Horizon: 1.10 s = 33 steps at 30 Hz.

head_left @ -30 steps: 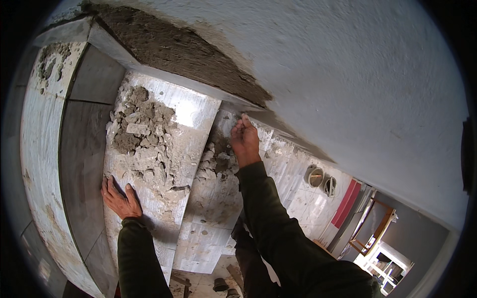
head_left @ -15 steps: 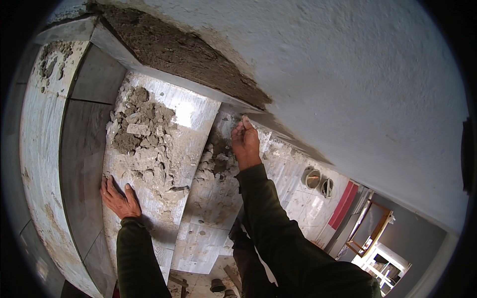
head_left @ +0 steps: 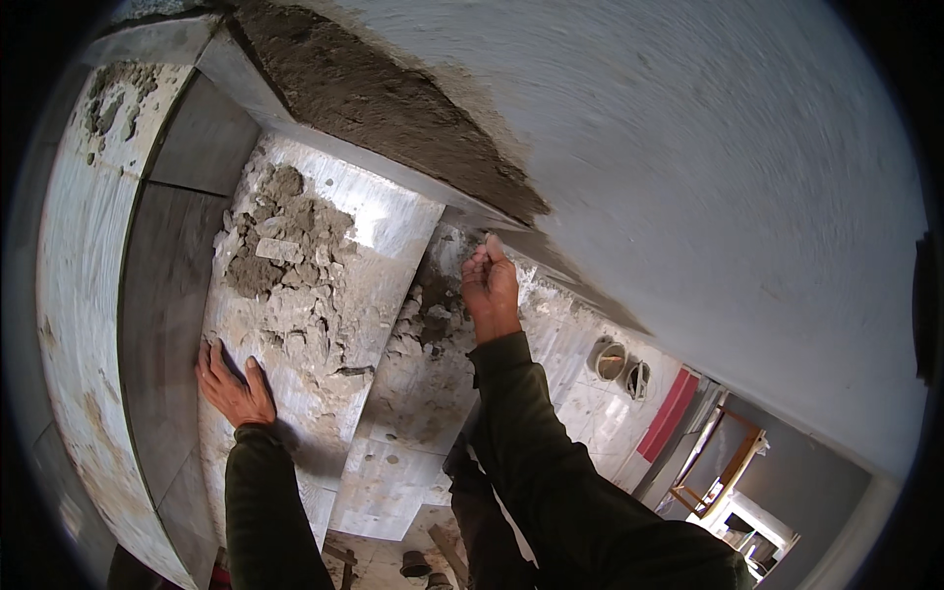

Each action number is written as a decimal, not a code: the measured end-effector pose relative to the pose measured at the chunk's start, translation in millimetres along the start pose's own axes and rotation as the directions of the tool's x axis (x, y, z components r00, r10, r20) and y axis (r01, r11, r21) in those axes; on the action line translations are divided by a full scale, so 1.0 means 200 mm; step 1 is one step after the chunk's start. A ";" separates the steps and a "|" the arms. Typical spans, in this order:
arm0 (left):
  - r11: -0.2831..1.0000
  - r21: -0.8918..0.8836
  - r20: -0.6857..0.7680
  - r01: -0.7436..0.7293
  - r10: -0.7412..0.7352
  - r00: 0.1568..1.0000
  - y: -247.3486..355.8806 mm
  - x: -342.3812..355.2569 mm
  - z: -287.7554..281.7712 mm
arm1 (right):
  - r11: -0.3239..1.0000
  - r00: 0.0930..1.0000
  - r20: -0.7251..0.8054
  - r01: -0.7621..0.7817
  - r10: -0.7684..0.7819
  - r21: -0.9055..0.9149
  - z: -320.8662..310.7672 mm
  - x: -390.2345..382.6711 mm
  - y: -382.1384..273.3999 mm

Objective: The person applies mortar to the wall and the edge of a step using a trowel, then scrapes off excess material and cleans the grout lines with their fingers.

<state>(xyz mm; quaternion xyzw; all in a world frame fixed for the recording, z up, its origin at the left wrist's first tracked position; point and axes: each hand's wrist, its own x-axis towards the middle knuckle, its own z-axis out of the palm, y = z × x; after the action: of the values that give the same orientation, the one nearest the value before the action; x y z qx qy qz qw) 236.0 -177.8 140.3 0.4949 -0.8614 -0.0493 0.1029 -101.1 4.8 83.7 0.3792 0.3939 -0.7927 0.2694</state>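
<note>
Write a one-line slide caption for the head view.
Left hand flat on a rubble-strewn stone step, right hand closed at the mortar bed under the white wall.

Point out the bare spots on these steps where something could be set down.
Free: the smooth grey slab left of the left hand, and the pale lower step below the right hand. Crowded: the heap of grey mortar rubble and the loose chunks beside the right hand.

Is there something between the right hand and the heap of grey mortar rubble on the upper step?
Nothing visible blocks it. The right hand is raised at the wall edge, just right of the smaller rubble pile. The big mortar heap lies further left across bare step surface. The left hand rests flat below that heap, out of the path.
</note>
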 end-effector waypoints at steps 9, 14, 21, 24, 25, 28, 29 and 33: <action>1.000 -0.001 -0.004 0.011 -0.011 1.000 -0.01 0.00 0.01 | 1.000 0.999 0.036 0.001 -0.001 0.001 0.02 -0.04 -0.03; 1.000 -0.003 0.006 0.022 -0.022 1.000 -0.01 0.00 0.01 | 1.000 0.999 0.027 0.018 -0.017 -0.021 0.02 -0.05 -0.04; 1.000 -0.019 0.009 0.018 -0.018 1.000 -0.01 0.00 0.01 | 0.997 0.999 0.036 0.030 -0.027 -0.074 0.03 -0.07 -0.04; 0.999 -0.023 0.013 0.035 -0.035 0.999 -0.01 0.00 0.01 | 0.999 0.999 0.046 0.012 -0.010 -0.046 0.03 -0.07 -0.05; 0.999 -0.022 0.014 0.038 -0.038 0.999 -0.01 0.00 0.01 | 0.999 0.999 0.038 0.015 -0.014 -0.033 0.03 -0.08 -0.05; 0.999 -0.020 0.017 0.026 -0.026 1.000 -0.01 0.00 0.01 | 1.000 0.999 0.029 0.017 -0.017 -0.016 0.04 -0.09 -0.06; 0.999 -0.023 0.016 0.024 -0.024 1.000 -0.01 0.00 0.01 | 1.000 0.999 0.028 0.017 -0.017 -0.007 0.04 -0.10 -0.06; 1.000 -0.014 0.012 0.022 -0.021 1.000 -0.01 0.00 0.01 | 1.000 0.999 0.031 0.011 -0.011 0.002 0.05 -0.11 -0.07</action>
<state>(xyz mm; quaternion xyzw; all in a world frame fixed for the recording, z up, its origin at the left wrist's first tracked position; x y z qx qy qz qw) 236.7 -178.6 138.1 0.5031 -0.8563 -0.0590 0.1008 -103.2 7.2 111.0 0.3649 0.3911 -0.8003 0.2709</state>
